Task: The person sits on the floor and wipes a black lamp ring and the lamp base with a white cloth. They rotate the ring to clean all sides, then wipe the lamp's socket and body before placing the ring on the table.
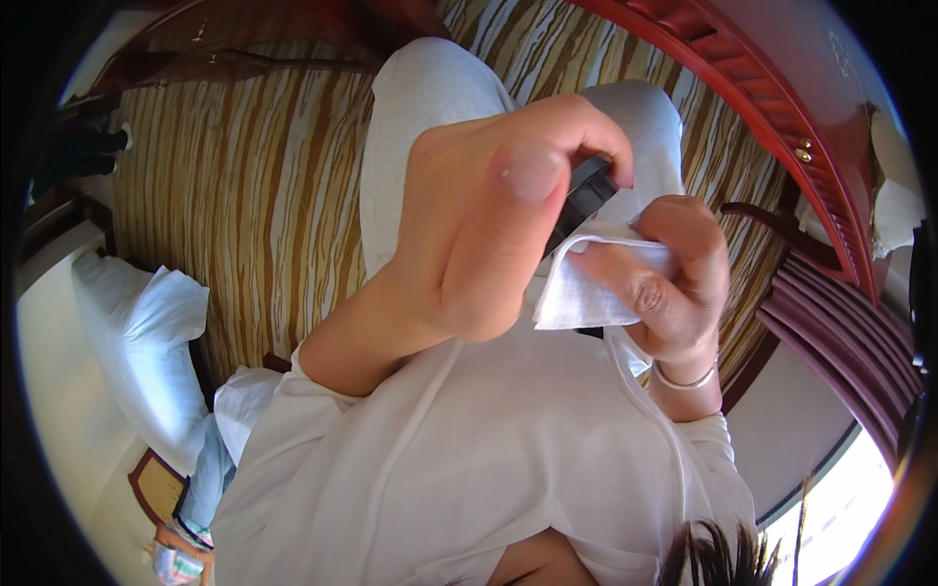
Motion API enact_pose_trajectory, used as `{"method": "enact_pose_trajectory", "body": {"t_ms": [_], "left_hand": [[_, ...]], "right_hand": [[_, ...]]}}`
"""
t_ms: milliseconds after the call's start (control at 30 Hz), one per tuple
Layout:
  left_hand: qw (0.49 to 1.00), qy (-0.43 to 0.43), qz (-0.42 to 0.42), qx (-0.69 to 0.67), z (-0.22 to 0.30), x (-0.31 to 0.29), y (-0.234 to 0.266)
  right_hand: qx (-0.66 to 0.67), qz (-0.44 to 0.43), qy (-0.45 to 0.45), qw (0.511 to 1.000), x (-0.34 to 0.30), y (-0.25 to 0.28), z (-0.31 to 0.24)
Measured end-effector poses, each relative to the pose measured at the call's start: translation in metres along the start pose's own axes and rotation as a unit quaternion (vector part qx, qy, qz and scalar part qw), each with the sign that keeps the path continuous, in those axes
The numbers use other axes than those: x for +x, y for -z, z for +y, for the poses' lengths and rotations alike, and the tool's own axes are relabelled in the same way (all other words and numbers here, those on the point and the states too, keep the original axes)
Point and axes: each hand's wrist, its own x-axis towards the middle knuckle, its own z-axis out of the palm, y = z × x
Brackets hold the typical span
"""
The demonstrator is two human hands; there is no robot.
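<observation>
My left hand [489,215] is raised in front of my chest, its fingers closed round a small black hard object [588,190] with stepped edges. Most of that object is hidden behind the thumb and palm, so its kind does not show. Close by on the right, my right hand [679,278] pinches a folded white cloth [591,293] between thumb and fingers. The cloth's upper edge lies against or just beside the lower end of the black object; whether they touch, I cannot tell. A thin bracelet [687,381] circles my right wrist.
Red wooden furniture [752,107] with a curved edge and brass knobs stands at the upper right. Striped brown carpet [244,195] covers the floor. White pillows [156,342] lie at the left. A purple curtain [831,342] hangs by a bright window at the right.
</observation>
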Motion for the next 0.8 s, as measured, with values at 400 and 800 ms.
{"method": "enact_pose_trajectory", "body": {"t_ms": [400, 800], "left_hand": [[0.95, -0.305, 0.028, 0.056, -0.022, 0.019, 0.003], [0.951, -0.161, 0.026, -0.264, -0.05, 0.025, 0.005]], "right_hand": [[0.453, -0.023, -0.236, 0.86, 0.002, -0.018, -0.024], [0.838, 0.096, -0.373, 0.386, 0.006, -0.03, -0.01]]}}
